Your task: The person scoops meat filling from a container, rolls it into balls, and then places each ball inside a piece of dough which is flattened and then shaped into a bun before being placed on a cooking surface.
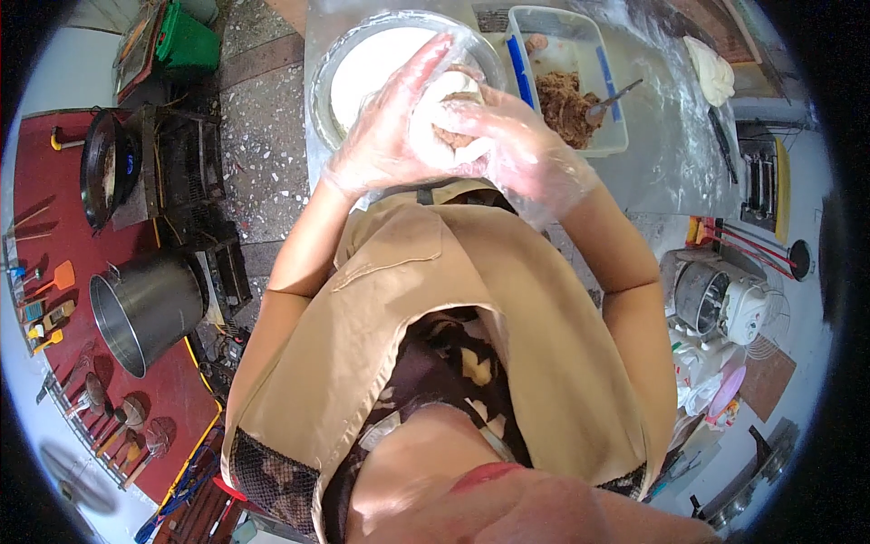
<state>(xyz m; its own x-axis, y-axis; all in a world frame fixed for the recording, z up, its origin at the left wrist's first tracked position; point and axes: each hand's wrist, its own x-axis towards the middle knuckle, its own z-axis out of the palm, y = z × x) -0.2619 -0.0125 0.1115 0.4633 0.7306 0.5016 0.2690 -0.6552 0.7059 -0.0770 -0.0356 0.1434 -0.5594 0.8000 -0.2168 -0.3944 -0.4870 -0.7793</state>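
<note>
Both my hands wear clear plastic gloves and meet over the near side of a metal bowl. My left hand (387, 139) cups a piece of white dough (452, 85) wrapped partway around a lump of brown filling (454, 139). From the other side my right hand (527, 143) grips the same dough, its thumb or a finger lying across the filling. White flour or dough fills the round metal bowl (318, 102) behind my hands. To the right stands a clear plastic container (615, 143) with blue latches. Brown filling (567, 105) lies inside it, with a utensil (615, 98) stuck in.
A flour-streaked metal table (652, 156) carries the bowl and container. White dough (710, 71) lies at its far right. On the left are a wok (102, 170), a tall metal pot (146, 313) and a green bin (187, 44). A stand mixer (744, 313) sits at right.
</note>
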